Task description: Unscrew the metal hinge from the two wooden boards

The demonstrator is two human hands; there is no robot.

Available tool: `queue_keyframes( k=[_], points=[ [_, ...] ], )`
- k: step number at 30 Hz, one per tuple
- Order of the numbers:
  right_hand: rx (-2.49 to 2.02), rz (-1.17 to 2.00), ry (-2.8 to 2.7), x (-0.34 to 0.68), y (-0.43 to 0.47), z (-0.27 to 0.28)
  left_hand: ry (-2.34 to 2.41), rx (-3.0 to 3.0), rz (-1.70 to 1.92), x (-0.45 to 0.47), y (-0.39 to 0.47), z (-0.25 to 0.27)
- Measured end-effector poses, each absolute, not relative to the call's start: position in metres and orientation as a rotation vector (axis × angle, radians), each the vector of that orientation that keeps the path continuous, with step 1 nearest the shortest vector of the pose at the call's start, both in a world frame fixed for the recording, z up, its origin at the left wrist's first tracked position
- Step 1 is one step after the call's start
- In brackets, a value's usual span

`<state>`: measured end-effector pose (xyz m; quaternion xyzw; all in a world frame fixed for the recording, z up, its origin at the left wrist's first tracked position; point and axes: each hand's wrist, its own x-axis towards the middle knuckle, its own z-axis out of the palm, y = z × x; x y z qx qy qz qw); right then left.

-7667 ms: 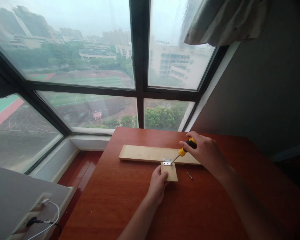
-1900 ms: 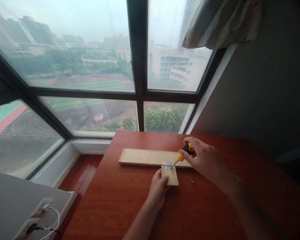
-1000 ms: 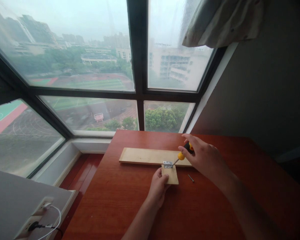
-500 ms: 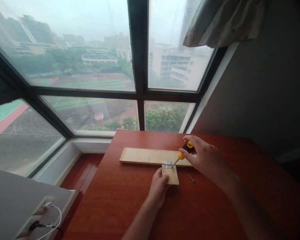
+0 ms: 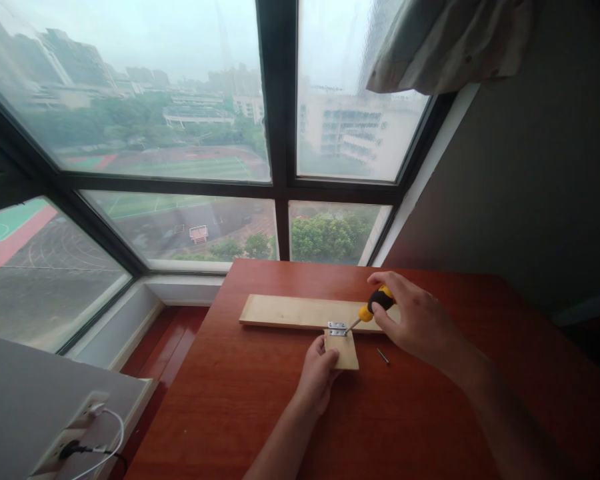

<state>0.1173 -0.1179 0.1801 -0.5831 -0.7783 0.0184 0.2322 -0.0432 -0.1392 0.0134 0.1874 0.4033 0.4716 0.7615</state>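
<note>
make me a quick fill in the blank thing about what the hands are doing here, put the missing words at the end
The right hand holds a black and ____ screwdriver.
The left hand grips a small board made of ____.
The screwdriver's tip is at a silvery hinge made of ____.

Missing words: yellow; wood; metal

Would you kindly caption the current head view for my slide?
Left hand holds a small pale wooden piece; right hand holds a yellow-black screwdriver at a silver metal hinge.
</note>
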Motion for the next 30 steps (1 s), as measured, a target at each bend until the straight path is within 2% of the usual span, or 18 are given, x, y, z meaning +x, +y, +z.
queue_keyframes(
  k=[5,11,17,25,30],
  points=[
    [-1.708,-0.043,-2.095,0.1165,-0.1135,0.1768,0.878,0.409,1.024,-0.0428,-0.1391,0.0125],
    [-1.557,0.134,-2.133,0.1153,-0.1169,0.1814,0.860,0.401,1.028,-0.0430,-0.1390,0.0097],
    [-1.647,0.055,-2.117,0.1158,-0.1124,0.1758,0.864,0.401,1.033,-0.0431,-0.1394,0.0069],
    [-1.594,0.176,-2.128,0.1136,-0.1174,0.1829,0.865,0.403,1.024,-0.0433,-0.1396,0.0107],
    [-1.680,0.064,-2.107,0.1135,-0.1140,0.1805,0.872,0.402,1.021,-0.0435,-0.1390,0.0126]
  ],
)
